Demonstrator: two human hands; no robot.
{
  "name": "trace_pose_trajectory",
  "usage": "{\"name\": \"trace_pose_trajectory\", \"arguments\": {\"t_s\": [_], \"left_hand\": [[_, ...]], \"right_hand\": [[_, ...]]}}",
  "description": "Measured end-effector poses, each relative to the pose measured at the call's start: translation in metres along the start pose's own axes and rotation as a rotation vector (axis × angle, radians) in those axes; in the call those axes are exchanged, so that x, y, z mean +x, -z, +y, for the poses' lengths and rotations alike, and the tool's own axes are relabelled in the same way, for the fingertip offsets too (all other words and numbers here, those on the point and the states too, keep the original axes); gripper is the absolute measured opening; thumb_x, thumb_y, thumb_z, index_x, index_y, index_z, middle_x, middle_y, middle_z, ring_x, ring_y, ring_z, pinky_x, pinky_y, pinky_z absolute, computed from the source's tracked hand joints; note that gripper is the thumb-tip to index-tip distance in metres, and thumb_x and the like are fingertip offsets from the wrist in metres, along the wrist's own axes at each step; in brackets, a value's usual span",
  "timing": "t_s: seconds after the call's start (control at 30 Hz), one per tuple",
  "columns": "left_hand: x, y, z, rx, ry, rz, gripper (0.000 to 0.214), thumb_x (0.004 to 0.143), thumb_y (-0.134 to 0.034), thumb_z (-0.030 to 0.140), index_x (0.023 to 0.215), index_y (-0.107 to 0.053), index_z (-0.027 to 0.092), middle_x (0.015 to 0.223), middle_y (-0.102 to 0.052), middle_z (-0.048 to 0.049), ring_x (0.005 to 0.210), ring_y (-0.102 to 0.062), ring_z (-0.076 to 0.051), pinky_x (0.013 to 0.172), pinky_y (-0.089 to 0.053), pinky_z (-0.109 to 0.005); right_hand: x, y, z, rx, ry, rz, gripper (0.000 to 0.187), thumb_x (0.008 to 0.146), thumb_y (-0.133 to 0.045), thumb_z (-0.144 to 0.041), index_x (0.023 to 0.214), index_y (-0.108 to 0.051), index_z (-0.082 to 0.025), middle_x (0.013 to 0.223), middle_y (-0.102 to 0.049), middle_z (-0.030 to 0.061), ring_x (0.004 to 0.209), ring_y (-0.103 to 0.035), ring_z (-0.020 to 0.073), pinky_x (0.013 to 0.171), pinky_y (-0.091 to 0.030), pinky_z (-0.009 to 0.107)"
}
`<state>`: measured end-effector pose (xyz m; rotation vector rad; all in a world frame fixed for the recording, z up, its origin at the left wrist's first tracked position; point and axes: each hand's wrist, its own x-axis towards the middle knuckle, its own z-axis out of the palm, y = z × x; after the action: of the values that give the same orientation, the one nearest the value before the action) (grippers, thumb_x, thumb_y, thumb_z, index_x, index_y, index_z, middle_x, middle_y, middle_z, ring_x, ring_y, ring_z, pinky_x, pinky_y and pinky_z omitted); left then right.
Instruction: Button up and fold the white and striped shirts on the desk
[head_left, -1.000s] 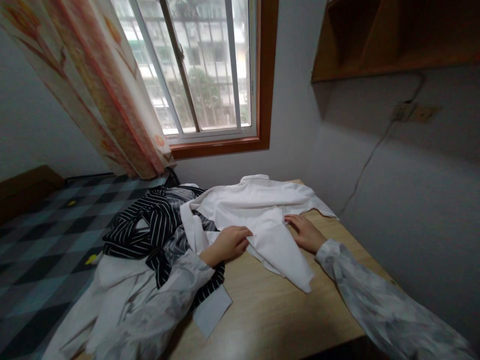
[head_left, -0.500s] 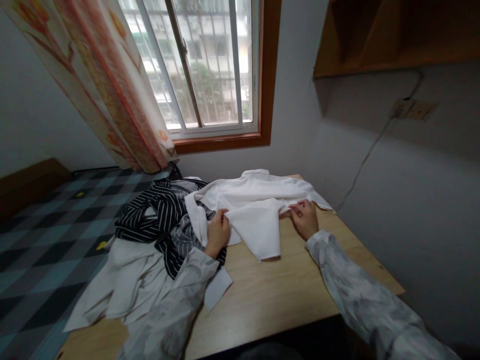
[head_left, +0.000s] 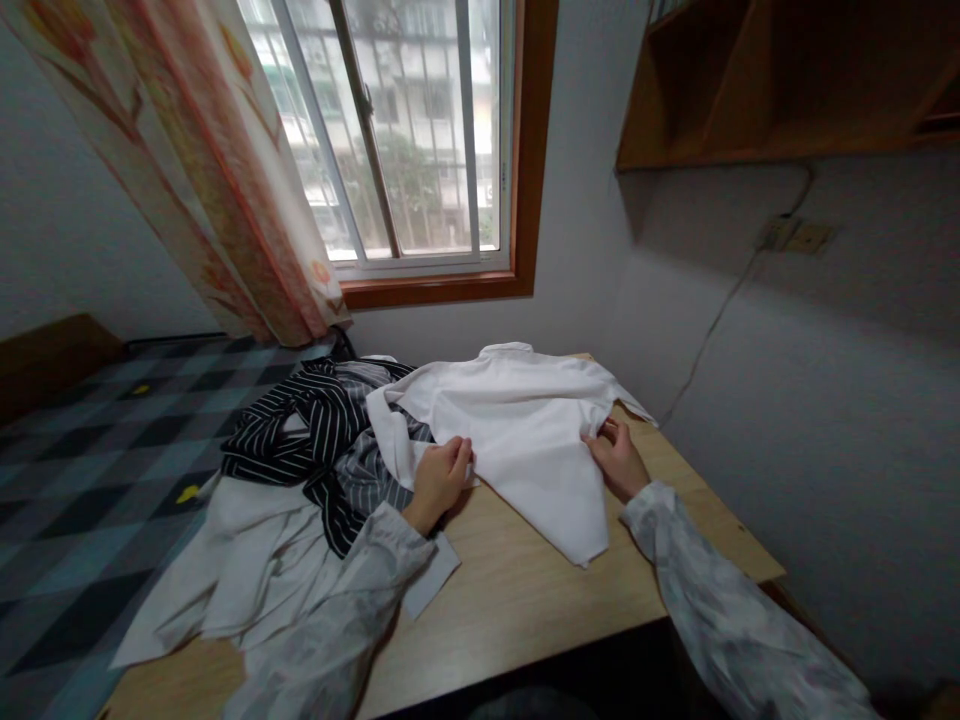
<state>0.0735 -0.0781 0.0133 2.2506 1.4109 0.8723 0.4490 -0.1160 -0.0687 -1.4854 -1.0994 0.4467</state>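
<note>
A white shirt [head_left: 517,420] lies spread on the wooden table [head_left: 525,590], collar toward the window. My left hand [head_left: 441,478] pinches the shirt's left edge with curled fingers. At the shirt's right edge, my right hand [head_left: 619,460] grips the cloth too. Between the hands a pointed flap of the shirt hangs toward me.
A black-and-white striped garment [head_left: 315,440] and other pale clothes [head_left: 225,580] are heaped on the table's left side. A bed with a checked cover [head_left: 82,470] stands left. Window, curtain [head_left: 217,170], wall shelf [head_left: 772,80] and a socket with a cord [head_left: 787,236] lie beyond.
The hands lifted the shirt's lower part, then laid it back down and spread it out. The flap now reaches farther toward me than half a second ago.
</note>
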Motion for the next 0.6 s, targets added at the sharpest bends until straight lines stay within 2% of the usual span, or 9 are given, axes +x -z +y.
{"name": "trace_pose_trajectory", "arguments": {"t_s": [0.1, 0.13, 0.2, 0.27, 0.3, 0.37, 0.47, 0.6], "left_hand": [[-0.009, 0.003, 0.006, -0.073, -0.249, -0.14, 0.029, 0.104, -0.058, 0.05, 0.104, -0.07, 0.024, 0.101, -0.076, -0.0076, 0.098, -0.07, -0.025, 0.093, -0.047, -0.036], [-0.011, 0.002, 0.007, -0.077, -0.294, -0.169, 0.03, 0.099, -0.066, 0.052, 0.109, -0.07, 0.023, 0.108, -0.075, -0.0083, 0.103, -0.07, -0.026, 0.096, -0.047, -0.036], [-0.013, -0.005, 0.012, -0.047, -0.252, -0.128, 0.041, 0.089, -0.078, 0.053, 0.114, -0.069, 0.022, 0.113, -0.074, -0.0093, 0.106, -0.069, -0.028, 0.097, -0.047, -0.038], [-0.011, -0.014, 0.017, 0.016, -0.091, -0.013, 0.047, 0.083, -0.083, 0.053, 0.112, -0.067, 0.021, 0.104, -0.073, -0.0085, 0.099, -0.068, -0.028, 0.091, -0.047, -0.038], [-0.01, -0.019, 0.019, 0.045, -0.003, 0.031, 0.045, 0.082, -0.084, 0.053, 0.108, -0.066, 0.02, 0.098, -0.072, -0.0071, 0.093, -0.068, -0.027, 0.087, -0.046, -0.037], [-0.005, -0.028, 0.023, 0.068, 0.117, 0.034, 0.036, 0.084, -0.081, 0.051, 0.093, -0.063, 0.021, 0.083, -0.067, -0.0029, 0.08, -0.064, -0.024, 0.078, -0.041, -0.034], [0.004, -0.035, 0.02, 0.013, 0.166, 0.02, 0.027, 0.089, -0.07, 0.039, 0.074, -0.053, 0.023, 0.067, -0.055, 0.0024, 0.068, -0.054, -0.018, 0.069, -0.034, -0.031], [0.013, -0.035, 0.007, -0.272, 0.239, 0.147, 0.025, 0.088, -0.061, 0.034, 0.07, -0.047, 0.024, 0.066, -0.051, 0.0031, 0.067, -0.05, -0.017, 0.064, -0.035, -0.029]], "right_hand": [[-0.004, 0.001, -0.004, -0.354, 0.058, 0.021, 0.058, 0.079, -0.079, -0.064, 0.115, -0.068, -0.02, 0.12, -0.076, 0.0192, 0.115, -0.07, 0.0368, 0.107, -0.052, 0.052], [-0.004, 0.001, -0.005, -0.452, 0.089, 0.017, 0.052, 0.082, -0.077, -0.065, 0.106, -0.071, -0.02, 0.114, -0.077, 0.0193, 0.114, -0.069, 0.0376, 0.108, -0.05, 0.053], [0.0, -0.002, -0.009, -0.581, 0.139, -0.015, 0.046, 0.085, -0.073, -0.066, 0.091, -0.075, -0.02, 0.106, -0.077, 0.0186, 0.112, -0.068, 0.0376, 0.109, -0.048, 0.053], [0.004, -0.008, -0.014, -0.603, 0.141, -0.039, 0.042, 0.084, -0.074, -0.063, 0.085, -0.077, -0.021, 0.105, -0.078, 0.0177, 0.111, -0.068, 0.0367, 0.106, -0.049, 0.05], [0.005, -0.011, -0.017, -0.571, 0.126, -0.048, 0.039, 0.082, -0.075, -0.06, 0.086, -0.079, -0.021, 0.104, -0.079, 0.0168, 0.109, -0.069, 0.0358, 0.104, -0.051, 0.047], [0.007, -0.017, -0.021, -0.441, 0.064, -0.07, 0.036, 0.078, -0.074, -0.053, 0.091, -0.081, -0.02, 0.103, -0.081, 0.0147, 0.104, -0.072, 0.0338, 0.096, -0.055, 0.043], [0.007, -0.019, -0.024, -0.206, -0.088, -0.065, 0.037, 0.073, -0.072, -0.049, 0.091, -0.081, -0.017, 0.095, -0.083, 0.0134, 0.09, -0.076, 0.0328, 0.08, -0.058, 0.039], [0.006, -0.014, -0.027, 0.128, -0.239, -0.012, 0.035, 0.067, -0.078, -0.045, 0.086, -0.08, -0.016, 0.089, -0.083, 0.0106, 0.084, -0.077, 0.0325, 0.071, -0.061, 0.038]]}}
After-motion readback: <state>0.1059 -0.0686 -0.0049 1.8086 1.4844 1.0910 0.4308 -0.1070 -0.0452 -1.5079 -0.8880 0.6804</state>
